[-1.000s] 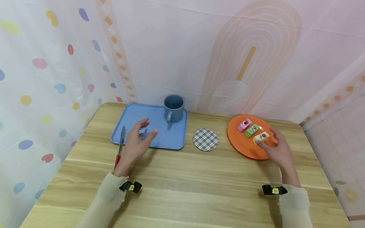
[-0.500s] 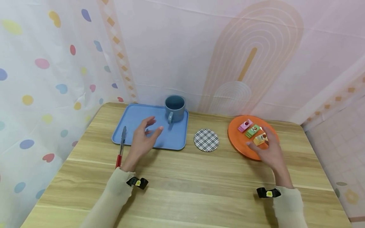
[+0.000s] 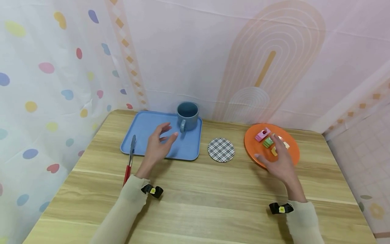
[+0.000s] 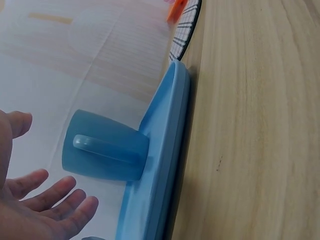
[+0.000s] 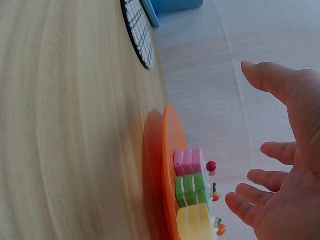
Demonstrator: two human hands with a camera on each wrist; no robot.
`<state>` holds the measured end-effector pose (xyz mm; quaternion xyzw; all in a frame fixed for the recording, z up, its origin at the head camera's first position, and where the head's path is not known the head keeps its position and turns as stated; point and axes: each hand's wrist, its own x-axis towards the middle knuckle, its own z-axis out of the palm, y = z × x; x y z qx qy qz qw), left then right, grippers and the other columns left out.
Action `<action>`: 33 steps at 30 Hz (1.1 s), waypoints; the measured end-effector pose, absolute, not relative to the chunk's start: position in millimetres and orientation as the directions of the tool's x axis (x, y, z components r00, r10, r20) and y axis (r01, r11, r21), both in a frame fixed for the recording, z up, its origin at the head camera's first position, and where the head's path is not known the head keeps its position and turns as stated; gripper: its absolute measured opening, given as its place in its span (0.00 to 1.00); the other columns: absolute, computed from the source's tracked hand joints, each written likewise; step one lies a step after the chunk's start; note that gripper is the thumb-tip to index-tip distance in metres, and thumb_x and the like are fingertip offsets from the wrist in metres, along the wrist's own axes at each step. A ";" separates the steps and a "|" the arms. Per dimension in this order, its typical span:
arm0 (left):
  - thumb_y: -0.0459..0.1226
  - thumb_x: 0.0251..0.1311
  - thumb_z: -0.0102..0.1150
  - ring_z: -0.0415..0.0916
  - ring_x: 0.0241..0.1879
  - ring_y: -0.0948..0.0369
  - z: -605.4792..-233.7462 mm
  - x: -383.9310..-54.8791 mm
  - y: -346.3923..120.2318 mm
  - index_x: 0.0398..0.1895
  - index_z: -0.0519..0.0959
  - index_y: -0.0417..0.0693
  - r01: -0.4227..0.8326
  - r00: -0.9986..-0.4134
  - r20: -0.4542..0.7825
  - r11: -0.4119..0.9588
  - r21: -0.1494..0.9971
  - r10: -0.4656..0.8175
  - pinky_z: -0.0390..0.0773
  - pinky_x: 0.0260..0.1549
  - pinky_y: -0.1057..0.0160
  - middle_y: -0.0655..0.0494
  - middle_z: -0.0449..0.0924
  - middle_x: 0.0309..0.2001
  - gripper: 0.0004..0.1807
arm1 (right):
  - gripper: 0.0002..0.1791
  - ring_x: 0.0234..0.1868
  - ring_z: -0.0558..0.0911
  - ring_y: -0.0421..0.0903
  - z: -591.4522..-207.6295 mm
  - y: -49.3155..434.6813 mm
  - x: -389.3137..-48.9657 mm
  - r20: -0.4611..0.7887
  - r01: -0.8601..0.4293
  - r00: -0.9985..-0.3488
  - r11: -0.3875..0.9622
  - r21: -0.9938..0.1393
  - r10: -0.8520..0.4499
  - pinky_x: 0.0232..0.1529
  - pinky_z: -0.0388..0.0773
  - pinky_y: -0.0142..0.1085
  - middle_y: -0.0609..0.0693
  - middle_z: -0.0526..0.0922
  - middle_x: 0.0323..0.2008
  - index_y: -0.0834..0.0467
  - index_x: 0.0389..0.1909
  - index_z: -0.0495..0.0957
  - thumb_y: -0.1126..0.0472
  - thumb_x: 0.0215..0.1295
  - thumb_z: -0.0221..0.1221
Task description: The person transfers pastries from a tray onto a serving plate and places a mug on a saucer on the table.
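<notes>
My left hand (image 3: 158, 145) hovers over the front of the blue tray (image 3: 149, 122), fingers apart and loosely bent, holding nothing. Up and right of it, a blue-grey mug (image 3: 188, 118) stands upright on the tray's right end; in the left wrist view, a gap separates the fingers from the mug (image 4: 102, 152). Above an orange plate (image 3: 252, 133) is my right hand (image 3: 281, 162), thumb and fingers spread, with nothing in them. Three toy cake slices lie on that plate: pink (image 5: 189, 161), green (image 5: 191, 190) and yellow (image 5: 195, 222). The hand partly covers the green and yellow ones in the head view.
A round checked coaster (image 3: 221, 150) lies between tray and plate. Metal tongs with red handles (image 3: 128, 169) rest against the tray's left front, partly behind the left arm. A patterned curtain (image 3: 182, 51) hangs behind the wooden table (image 3: 213, 203).
My right hand has moved left across the plate, from the yellow slice's right side. My left hand has shifted right and slightly forward, toward the mug. The objects stay in place.
</notes>
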<state>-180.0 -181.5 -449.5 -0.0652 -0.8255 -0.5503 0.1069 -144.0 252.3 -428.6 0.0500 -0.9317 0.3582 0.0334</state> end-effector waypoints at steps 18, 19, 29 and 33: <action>0.50 0.71 0.60 0.69 0.70 0.48 -460.6 -195.4 -171.6 0.74 0.66 0.44 0.215 -0.973 0.231 0.356 0.910 -0.004 0.73 0.65 0.44 0.40 0.74 0.67 0.34 | 0.54 0.80 0.53 0.67 -440.1 222.3 -148.0 0.116 -0.183 -0.983 0.734 -0.654 -0.141 0.72 0.54 0.71 0.60 0.51 0.82 0.53 0.82 0.50 0.47 0.62 0.71; 0.50 0.71 0.60 0.69 0.70 0.48 -461.2 -196.4 -170.8 0.74 0.66 0.43 0.212 -0.973 0.229 0.356 0.910 -0.004 0.73 0.66 0.44 0.40 0.74 0.67 0.35 | 0.54 0.80 0.52 0.66 -441.2 220.6 -148.5 0.120 -0.192 -0.981 0.734 -0.651 -0.149 0.72 0.54 0.70 0.60 0.51 0.82 0.54 0.82 0.50 0.47 0.62 0.71; 0.48 0.72 0.60 0.70 0.70 0.47 -468.4 -207.1 -167.1 0.73 0.68 0.41 0.221 -0.972 0.236 0.318 0.922 -0.011 0.73 0.67 0.46 0.38 0.75 0.66 0.33 | 0.54 0.80 0.53 0.66 -451.8 201.7 -151.1 0.109 -0.228 -0.972 0.731 -0.644 -0.207 0.76 0.52 0.65 0.63 0.54 0.80 0.61 0.80 0.54 0.47 0.60 0.72; 0.47 0.72 0.60 0.71 0.69 0.45 -469.9 -213.1 -165.9 0.72 0.69 0.41 0.213 -0.973 0.230 0.286 0.934 -0.028 0.72 0.67 0.45 0.36 0.76 0.65 0.31 | 0.54 0.80 0.53 0.66 -456.5 195.4 -152.2 0.095 -0.227 -0.971 0.729 -0.646 -0.219 0.76 0.51 0.65 0.64 0.52 0.80 0.62 0.80 0.54 0.49 0.60 0.72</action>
